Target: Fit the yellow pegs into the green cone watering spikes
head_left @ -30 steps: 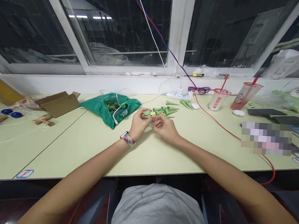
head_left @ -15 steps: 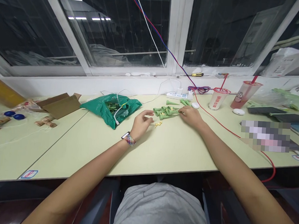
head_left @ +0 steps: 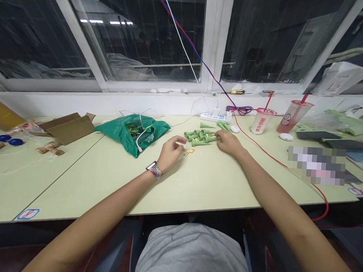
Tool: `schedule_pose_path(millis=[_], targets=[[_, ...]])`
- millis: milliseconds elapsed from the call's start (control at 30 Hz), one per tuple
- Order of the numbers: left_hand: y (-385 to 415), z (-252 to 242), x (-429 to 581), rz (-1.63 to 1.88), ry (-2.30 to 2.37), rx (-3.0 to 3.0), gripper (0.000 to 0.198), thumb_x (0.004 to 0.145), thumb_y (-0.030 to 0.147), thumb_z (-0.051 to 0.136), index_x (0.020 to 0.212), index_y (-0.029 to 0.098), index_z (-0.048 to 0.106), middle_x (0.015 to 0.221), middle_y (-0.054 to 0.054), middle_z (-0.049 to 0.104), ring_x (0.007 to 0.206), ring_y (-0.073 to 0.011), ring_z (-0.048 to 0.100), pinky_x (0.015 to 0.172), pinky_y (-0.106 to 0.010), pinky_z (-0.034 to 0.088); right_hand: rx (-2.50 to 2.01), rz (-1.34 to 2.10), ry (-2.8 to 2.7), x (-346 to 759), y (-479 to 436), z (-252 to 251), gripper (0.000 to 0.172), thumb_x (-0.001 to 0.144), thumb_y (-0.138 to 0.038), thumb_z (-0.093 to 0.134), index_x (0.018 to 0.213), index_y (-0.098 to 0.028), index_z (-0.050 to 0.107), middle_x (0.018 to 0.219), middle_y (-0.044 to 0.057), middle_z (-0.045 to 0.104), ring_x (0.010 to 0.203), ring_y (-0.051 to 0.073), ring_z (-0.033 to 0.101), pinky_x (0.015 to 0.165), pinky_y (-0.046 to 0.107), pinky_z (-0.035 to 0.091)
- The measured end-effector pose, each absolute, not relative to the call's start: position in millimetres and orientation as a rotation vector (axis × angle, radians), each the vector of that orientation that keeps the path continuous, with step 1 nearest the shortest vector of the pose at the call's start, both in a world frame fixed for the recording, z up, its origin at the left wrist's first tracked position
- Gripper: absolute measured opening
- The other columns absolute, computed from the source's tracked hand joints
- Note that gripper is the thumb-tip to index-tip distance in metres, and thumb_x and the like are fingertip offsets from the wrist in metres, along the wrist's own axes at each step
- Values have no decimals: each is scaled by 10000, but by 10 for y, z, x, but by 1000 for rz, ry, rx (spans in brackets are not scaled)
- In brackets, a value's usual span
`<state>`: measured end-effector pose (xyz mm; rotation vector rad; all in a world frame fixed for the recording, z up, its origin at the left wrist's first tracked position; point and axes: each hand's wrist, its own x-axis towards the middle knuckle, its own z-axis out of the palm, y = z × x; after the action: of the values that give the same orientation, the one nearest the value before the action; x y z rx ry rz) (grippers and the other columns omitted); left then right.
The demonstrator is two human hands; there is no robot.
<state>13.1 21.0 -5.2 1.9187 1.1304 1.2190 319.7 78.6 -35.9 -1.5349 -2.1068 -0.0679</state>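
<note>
A pile of small green horn-shaped plastic pieces [head_left: 200, 135] lies on the table between my two hands. Small yellow pieces [head_left: 190, 152] rest in front of the pile, and a few more yellow bits show among the green ones. My left hand [head_left: 170, 151], with a woven watch band at the wrist, hovers left of the yellow pieces, fingers loosely curved and apart, nothing in them. At the pile's right end, my right hand [head_left: 228, 143] has its fingers bent down together by the narrow tips of the green pieces. What sits under those fingertips is hidden.
Left of the pile lies an open green plastic bag [head_left: 117, 130] of more green pieces, a white cable across it. Behind stands a power strip [head_left: 215, 117]. A red cable [head_left: 260, 148] runs rightward past two drink cups [head_left: 262, 121]. A cardboard box [head_left: 66, 131] stands farther left.
The view has shifted slightly. Both hands keep nearly the same places and poses beside the green pile; nothing is visibly picked up or let go.
</note>
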Motion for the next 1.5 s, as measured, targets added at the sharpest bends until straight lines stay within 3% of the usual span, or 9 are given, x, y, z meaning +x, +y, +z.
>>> schedule_pose_path(millis=[200,367,533,733,833,1033,1167,1333,1500], targets=[[236,-89,146,1215,1136,1911,252,810,143,514,999,174,678,1081,-55,727,792,-185,773,750,-303,546,-1629,-32,-1978,2997,1198,-229,416,914,-83,392,1213,-122,679,1260,160,703,1190,271,627,1013,389,498],[226,-112,121,1223,1127,1949,260,816,126,510,1003,183,680,1056,-42,728,795,-178,772,746,-296,542,-1784,48,-2054,2808,1728,-66,384,915,-76,525,1243,-164,706,1304,137,715,1216,263,647,1000,354,501],[212,-96,95,1241,1119,1951,259,825,109,506,1002,189,678,1058,-36,725,782,-167,766,724,-289,538,-1950,68,-2105,2699,1994,42,241,968,-320,708,1135,-147,713,1209,107,720,1133,251,675,1018,459,525],[248,-70,100,1324,1106,1964,256,822,75,520,999,193,663,1047,-27,713,768,-148,746,722,-284,541,-1833,-51,-2021,2655,1815,147,191,861,-128,681,1047,-143,722,1216,193,715,1154,318,663,937,391,501],[267,-52,90,1370,1094,1940,198,902,171,574,1086,200,642,1030,-32,704,749,-143,730,681,-271,543,-1689,-79,-1955,2517,1522,135,240,908,-196,610,1139,-175,672,1171,127,722,1080,259,677,861,342,512],[308,-16,70,1398,988,1720,455,972,470,639,1369,262,567,1070,-46,653,782,-151,735,663,-266,601,-1047,360,-1762,2008,761,4,175,803,-328,732,909,-212,657,838,4,685,749,178,658,718,303,516],[361,-9,67,1428,914,1580,500,900,527,729,1301,246,628,911,-11,596,728,-150,697,629,-278,630,-945,432,-1825,1764,426,-56,181,832,-362,745,894,-223,647,851,5,683,688,156,624,656,292,499],[523,-6,-25,1617,906,1351,554,856,522,785,1286,242,578,832,7,635,653,-140,672,596,-268,607,-924,269,-1951,1733,232,-130,230,1067,-387,494,1114,-220,645,1010,70,720,927,219,661,811,361,531],[700,-47,-118,1744,1004,1114,400,893,478,756,1117,238,526,736,37,624,539,-115,611,519,-237,544,-826,-110,-2429,1722,188,-223,241,1059,-283,513,1174,-174,695,1257,146,689,1316,317,527,1150,514,411]])
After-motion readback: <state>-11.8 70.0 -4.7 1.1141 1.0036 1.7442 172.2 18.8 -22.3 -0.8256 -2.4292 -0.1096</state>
